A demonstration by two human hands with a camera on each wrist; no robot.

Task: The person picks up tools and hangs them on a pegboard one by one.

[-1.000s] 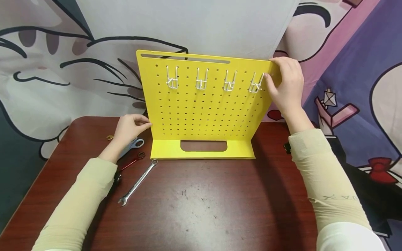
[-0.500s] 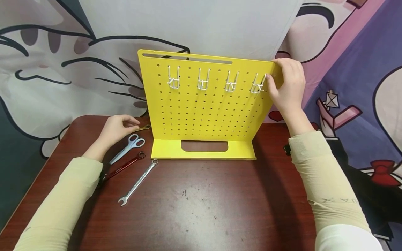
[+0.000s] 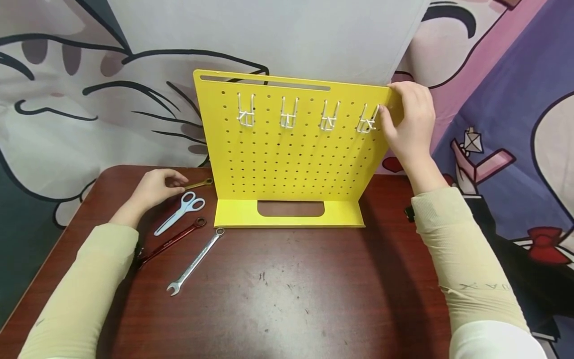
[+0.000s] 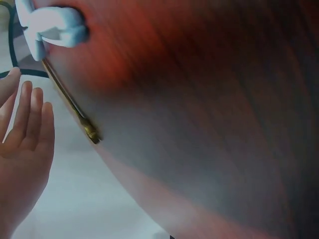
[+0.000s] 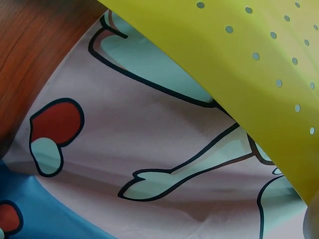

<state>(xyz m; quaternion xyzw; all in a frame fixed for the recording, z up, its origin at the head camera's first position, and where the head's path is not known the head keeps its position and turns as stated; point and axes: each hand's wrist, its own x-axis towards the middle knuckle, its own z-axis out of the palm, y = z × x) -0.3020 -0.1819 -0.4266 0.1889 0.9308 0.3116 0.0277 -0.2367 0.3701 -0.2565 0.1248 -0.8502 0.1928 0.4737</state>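
A yellow pegboard [image 3: 296,159] stands upright at the back of the table. My right hand [image 3: 411,122] grips its upper right corner, the thumb on the front face near the rightmost white wire hook [image 3: 366,119]. In the right wrist view only a sliver of that hand shows beside the board. My left hand [image 3: 157,190] hovers left of the board, by a brass-coloured wrench [image 3: 202,183] that it partly covers in the head view. The left wrist view shows its fingers extended and apart from that wrench. Pale blue scissors [image 3: 181,213] lie just in front of the left hand.
A red wrench [image 3: 172,242] and a silver combination wrench [image 3: 195,262] lie on the dark red table [image 3: 287,294], left of centre. Several white wire hooks [image 3: 288,113] line the board's upper part. Behind hangs a cartoon-printed cloth [image 3: 134,119].
My left hand has left the board's left edge and moved left over the tools, uncovering the scissors and brass-coloured wrench. The right hand keeps its grip on the board's corner.
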